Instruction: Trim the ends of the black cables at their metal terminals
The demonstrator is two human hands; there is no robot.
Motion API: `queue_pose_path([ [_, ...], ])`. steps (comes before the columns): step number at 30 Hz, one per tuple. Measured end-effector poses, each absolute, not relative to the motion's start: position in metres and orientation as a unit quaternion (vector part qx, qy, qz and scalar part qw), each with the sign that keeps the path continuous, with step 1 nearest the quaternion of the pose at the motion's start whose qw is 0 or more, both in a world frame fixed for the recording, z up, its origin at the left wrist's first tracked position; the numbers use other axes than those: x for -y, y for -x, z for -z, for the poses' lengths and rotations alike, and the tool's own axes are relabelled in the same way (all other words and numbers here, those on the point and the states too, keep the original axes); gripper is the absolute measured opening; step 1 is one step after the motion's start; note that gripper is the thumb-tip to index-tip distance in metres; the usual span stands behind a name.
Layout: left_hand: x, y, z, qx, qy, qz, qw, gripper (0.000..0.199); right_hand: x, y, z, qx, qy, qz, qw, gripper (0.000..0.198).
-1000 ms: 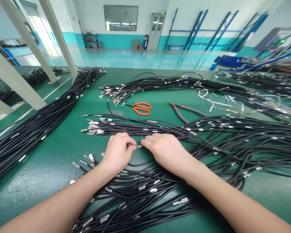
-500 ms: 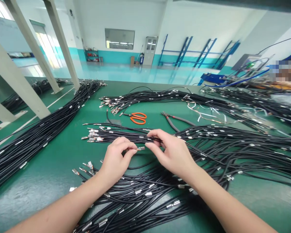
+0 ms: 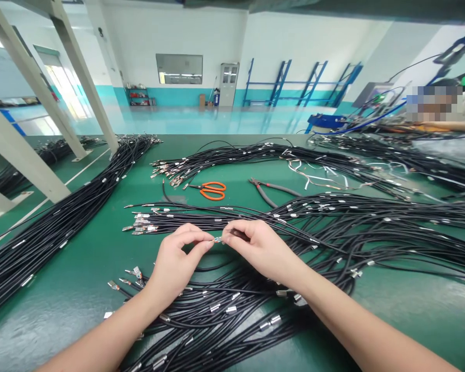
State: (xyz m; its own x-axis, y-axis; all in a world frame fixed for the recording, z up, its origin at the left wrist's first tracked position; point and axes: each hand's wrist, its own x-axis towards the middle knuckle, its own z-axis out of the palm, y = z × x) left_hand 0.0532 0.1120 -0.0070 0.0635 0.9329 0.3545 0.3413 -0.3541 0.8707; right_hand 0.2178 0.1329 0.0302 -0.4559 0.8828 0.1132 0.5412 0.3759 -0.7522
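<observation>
My left hand (image 3: 177, 261) is closed in a pinch near the middle of the view, gripping a black cable just behind its metal terminal (image 3: 217, 239). From the other side, the thumb and forefinger of my right hand (image 3: 261, 249) are pinched on the terminal's tip, so only a short piece shows between the hands. Behind them lies a bundle of black cables (image 3: 194, 219) with bare metal terminals at its left end. Under and in front of my forearms spreads a looser heap of similar cables (image 3: 217, 297), with white or silvery sleeves along them.
Orange-handled scissors (image 3: 212, 191) and grey-handled pliers (image 3: 269, 191) lie beyond the hands on the green table (image 3: 73, 268). More cable bundles (image 3: 96, 194) run along the left and back. Pale posts (image 3: 27, 150) rise at the left. A person (image 3: 442, 111) is at the far right.
My right thumb and forefinger have closed onto the terminal's tip; earlier they were apart from it. The whole view has shifted slightly, and more of the other person shows.
</observation>
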Motion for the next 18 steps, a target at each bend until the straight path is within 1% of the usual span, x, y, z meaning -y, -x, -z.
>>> queue_pose_path([
  [7, -0.1118, -0.0524, 0.0054, -0.481, -0.633, -0.493, 0.353, 0.007, -0.1330, -0.2191, -0.0324, 0.763, 0.433, -0.394, 0.274, 0.019],
  [11, -0.1113, -0.0513, 0.0031, -0.484, -0.628, -0.489, 0.364, 0.007, -0.1346, -0.2201, -0.0309, 0.747, 0.426, -0.430, 0.275, 0.018],
  [15, -0.1107, -0.0510, 0.0008, -0.494, -0.627, -0.484, 0.358, 0.006, -0.1344, -0.2189, -0.0295, 0.741, 0.429, -0.430, 0.286, 0.019],
  [18, -0.1101, -0.0511, -0.0002, -0.498, -0.620, -0.478, 0.373, 0.007, -0.1335, -0.2175, -0.0295, 0.742, 0.432, -0.422, 0.292, 0.018],
])
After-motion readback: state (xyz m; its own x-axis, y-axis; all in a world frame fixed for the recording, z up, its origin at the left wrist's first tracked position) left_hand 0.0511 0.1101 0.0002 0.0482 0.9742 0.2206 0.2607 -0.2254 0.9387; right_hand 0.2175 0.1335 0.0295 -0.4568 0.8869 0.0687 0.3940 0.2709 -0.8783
